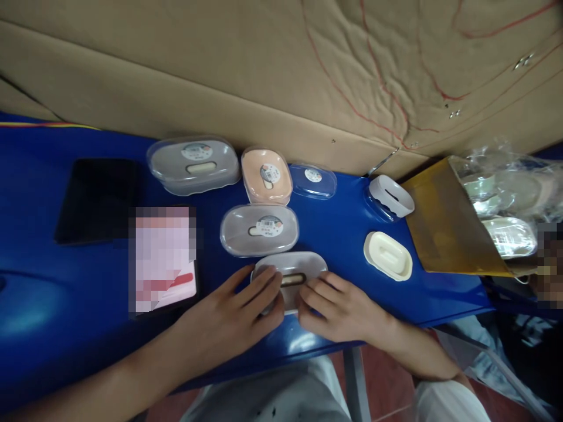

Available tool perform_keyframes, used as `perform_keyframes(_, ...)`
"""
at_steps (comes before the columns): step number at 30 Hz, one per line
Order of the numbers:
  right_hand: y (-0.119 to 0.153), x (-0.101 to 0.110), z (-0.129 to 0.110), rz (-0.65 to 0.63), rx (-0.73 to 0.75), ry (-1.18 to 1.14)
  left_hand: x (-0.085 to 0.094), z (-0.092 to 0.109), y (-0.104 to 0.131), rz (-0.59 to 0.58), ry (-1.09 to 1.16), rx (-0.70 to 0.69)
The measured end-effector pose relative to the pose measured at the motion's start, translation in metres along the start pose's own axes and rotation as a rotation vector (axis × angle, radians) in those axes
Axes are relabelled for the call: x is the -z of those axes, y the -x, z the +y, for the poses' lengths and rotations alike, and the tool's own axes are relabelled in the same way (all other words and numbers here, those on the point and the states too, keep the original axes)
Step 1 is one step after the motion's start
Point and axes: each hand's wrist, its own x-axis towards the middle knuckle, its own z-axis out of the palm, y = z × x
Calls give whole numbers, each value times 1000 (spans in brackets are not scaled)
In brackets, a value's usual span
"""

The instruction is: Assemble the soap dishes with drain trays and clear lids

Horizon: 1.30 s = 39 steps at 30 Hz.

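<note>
A grey oval soap dish (313, 265) with a slot in its middle lies at the front of the blue table. My left hand (259, 299) grips its left end, fingers bent over the top. At the right end, my right hand (332, 302) has its fingers curled against the dish's edge. Both hands hide parts of its sides. Just behind it sits another grey soap dish (237, 231) under a clear lid with a round label. Farther back are a peach soap dish (257, 161), a larger grey one (169, 167) and a clear lid (325, 186) with a label.
A cream soap dish part (389, 256) and a white slotted tray (398, 199) lie to the right. Beside them a cardboard box (440, 217) holds plastic-wrapped dishes. On the left are a lit screen (182, 287) and a black flat object (99, 199). Cardboard (197, 76) lines the back.
</note>
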Motion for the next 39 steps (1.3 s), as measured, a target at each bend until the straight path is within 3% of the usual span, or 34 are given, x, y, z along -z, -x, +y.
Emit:
perform_keyframes(11, 0, -15, -1, 52, 56, -36, -2, 4, -4, -62, -12, 5)
perform_keyframes(14, 2, -16, 6, 76, 63, -141, -2, 3, -5, -68, -10, 3)
perform_keyframes(16, 1, -18, 19, 125, -28, -274, -2, 2, -6, -67, 0, 7)
perform_keyframes(18, -1, -25, 40, 116, -289, -324, -1, 1, -7, -63, 15, 7)
perform_keyframes(20, -4, -34, 63, 22, -573, -270, -1, -1, -7, -63, 28, -1)
perform_keyframes(22, -3, -44, 81, -80, -701, -219, 0, -2, -6, -61, 43, -3)
perform_keyframes(25, 4, -53, 93, -111, -683, -223, 1, -3, -5, -55, 70, 10)
perform_keyframes(28, 9, -53, 95, -50, -691, -195, 2, -3, -5, -61, 101, 17)
perform_keyframes(39, 13, -58, 103, -96, -854, -152, 5, -5, -8, -74, 139, 16)
